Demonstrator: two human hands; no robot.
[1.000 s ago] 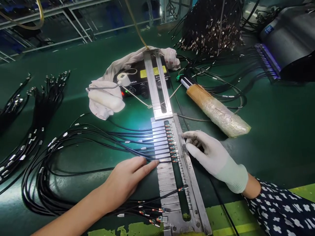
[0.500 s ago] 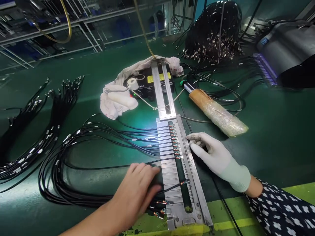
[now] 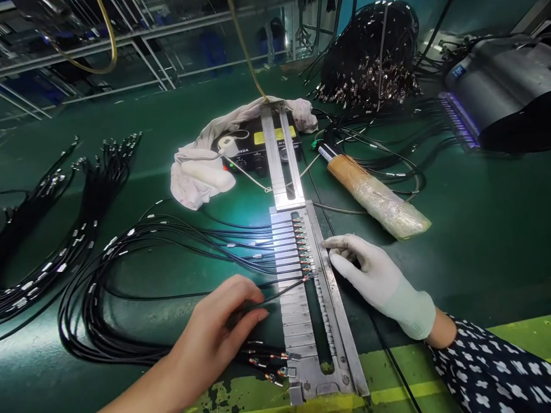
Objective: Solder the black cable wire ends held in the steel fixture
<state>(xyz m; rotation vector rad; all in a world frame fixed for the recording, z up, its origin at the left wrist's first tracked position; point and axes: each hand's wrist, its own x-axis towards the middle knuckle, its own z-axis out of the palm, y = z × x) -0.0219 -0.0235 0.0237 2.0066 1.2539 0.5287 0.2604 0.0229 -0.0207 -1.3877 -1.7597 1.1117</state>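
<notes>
A long slotted metal fixture (image 3: 297,321) lies lengthwise in front of me. Black cables (image 3: 241,244) run into the grooves of its upper half from the left, their small metal connectors (image 3: 305,246) lined up over the slot. My left hand (image 3: 228,327), bare, has thumb and fingers closed around one black cable (image 3: 279,293); that cable's connector end (image 3: 309,277) rests at the slot, just below the row. My right hand (image 3: 370,272), in a white glove, has its fingers curled with the tips against the fixture's right edge. Several loose cable ends (image 3: 275,367) lie by the fixture's lower left.
Behind the fixture sits a black control box (image 3: 247,152) with a white cloth (image 3: 193,183) around it. A wrapped handle-like roll (image 3: 379,198) lies to the right. Cable bundles (image 3: 101,183) lie at left, a big cable heap (image 3: 370,63) and a dark machine (image 3: 508,92) at back right.
My left hand has shifted up and left. The lower cable's connector has moved up the slot to just below the row. My right hand stays at the fixture's edge.
</notes>
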